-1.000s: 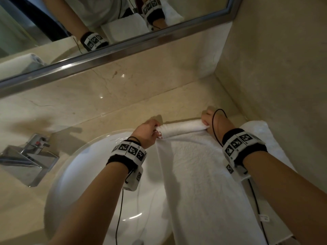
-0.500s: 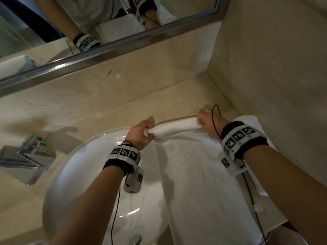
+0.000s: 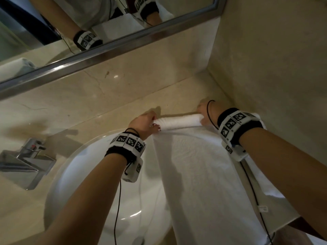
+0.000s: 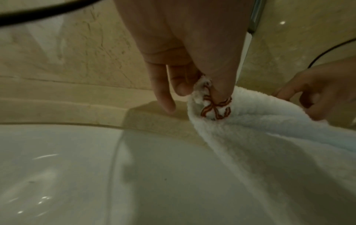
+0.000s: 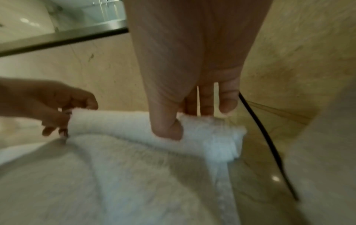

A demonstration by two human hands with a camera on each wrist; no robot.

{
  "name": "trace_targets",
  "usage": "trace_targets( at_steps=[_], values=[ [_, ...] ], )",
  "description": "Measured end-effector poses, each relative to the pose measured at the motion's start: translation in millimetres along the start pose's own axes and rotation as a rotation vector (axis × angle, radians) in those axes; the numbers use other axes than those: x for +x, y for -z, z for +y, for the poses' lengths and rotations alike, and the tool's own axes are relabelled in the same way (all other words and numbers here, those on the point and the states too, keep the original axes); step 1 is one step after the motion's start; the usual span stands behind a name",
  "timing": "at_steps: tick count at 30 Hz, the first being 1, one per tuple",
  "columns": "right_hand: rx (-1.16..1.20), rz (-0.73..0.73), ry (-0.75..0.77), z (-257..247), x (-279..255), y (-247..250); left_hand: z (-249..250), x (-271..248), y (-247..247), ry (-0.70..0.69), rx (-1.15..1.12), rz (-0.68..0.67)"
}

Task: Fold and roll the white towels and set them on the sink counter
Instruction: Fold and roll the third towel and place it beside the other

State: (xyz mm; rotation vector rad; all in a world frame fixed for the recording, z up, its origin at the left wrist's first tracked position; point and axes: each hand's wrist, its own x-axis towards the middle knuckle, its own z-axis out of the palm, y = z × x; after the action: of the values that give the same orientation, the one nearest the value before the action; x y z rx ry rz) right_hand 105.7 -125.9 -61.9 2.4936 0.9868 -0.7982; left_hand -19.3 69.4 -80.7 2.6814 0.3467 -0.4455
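Note:
A white towel [image 3: 200, 177] lies over the right side of the sink and the beige counter [image 3: 113, 119], its far end wound into a thin roll [image 3: 178, 122]. My left hand [image 3: 146, 123] pinches the roll's left end [image 4: 210, 106], thumb and fingers curled on it beside a red stitched mark. My right hand [image 3: 206, 112] grips the right end [image 5: 210, 137], thumb on the near side of the roll and fingers behind it. The unrolled length runs toward me and hangs over the counter's front edge.
The white basin [image 3: 85, 183] lies under my left forearm, with a chrome tap [image 3: 26, 161] at its left. A mirror [image 3: 99, 23] runs along the back wall; a marble side wall [image 3: 274, 68] stands close to my right hand. A second white towel [image 3: 265, 177] lies under my right forearm.
Both hands have kept their hold on the roll's ends, and the roll looks slightly thicker. The head view has shifted a little.

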Motion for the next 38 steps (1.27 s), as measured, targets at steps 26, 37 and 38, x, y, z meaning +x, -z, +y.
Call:
trace_targets(
  at_steps=[26,37,38],
  values=[
    [0.485,0.507,-0.126,12.2,-12.7,-53.9,9.7,-4.2,-16.0,-0.022,0.075,-0.009],
    [0.925,0.388,-0.110,41.4,-9.8,-41.2,31.0,13.5,-2.0,0.041,0.028,-0.161],
    [0.929,0.349,-0.129,42.4,-7.7,-38.4,32.3,13.7,-2.0,0.031,0.050,-0.170]
  ],
)
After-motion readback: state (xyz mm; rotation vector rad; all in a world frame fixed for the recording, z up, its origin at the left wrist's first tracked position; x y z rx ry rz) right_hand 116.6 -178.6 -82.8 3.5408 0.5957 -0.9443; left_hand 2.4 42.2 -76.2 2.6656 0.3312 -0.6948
